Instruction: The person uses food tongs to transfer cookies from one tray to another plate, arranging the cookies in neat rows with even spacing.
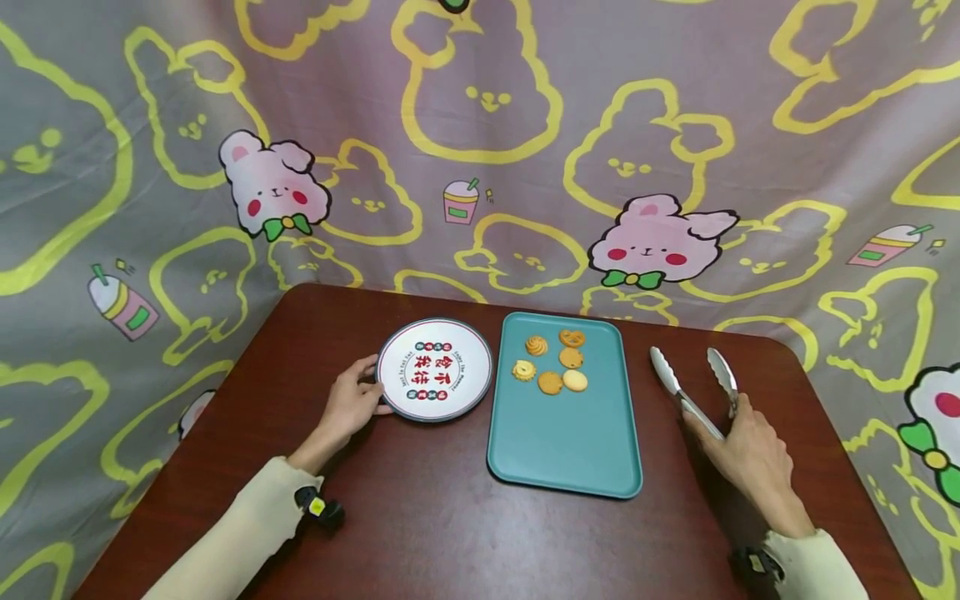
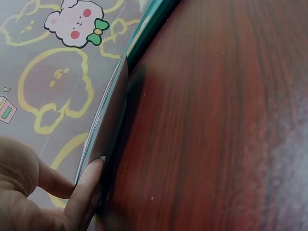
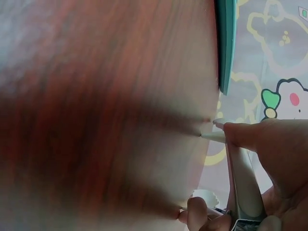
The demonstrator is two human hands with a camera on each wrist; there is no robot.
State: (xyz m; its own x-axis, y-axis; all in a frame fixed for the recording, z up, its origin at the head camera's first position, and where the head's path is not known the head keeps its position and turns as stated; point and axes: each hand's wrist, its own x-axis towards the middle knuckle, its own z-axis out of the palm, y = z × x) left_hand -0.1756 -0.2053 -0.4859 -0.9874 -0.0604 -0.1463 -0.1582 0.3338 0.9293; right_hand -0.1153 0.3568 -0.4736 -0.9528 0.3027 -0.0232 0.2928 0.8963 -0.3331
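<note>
Right of the tray (image 1: 564, 446), the right hand (image 1: 750, 458) grips spread tongs (image 1: 678, 392), long axis slanting, tips away from the person and toward the tray; left of it, the left hand (image 1: 349, 398) pinches the plate (image 1: 435, 368).

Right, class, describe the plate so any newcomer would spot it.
On the brown table, find the rectangular teal tray. Just left of it, the left hand holds the plate by its edge. Unlike the tray, it's round and white, with red Chinese characters.
</note>
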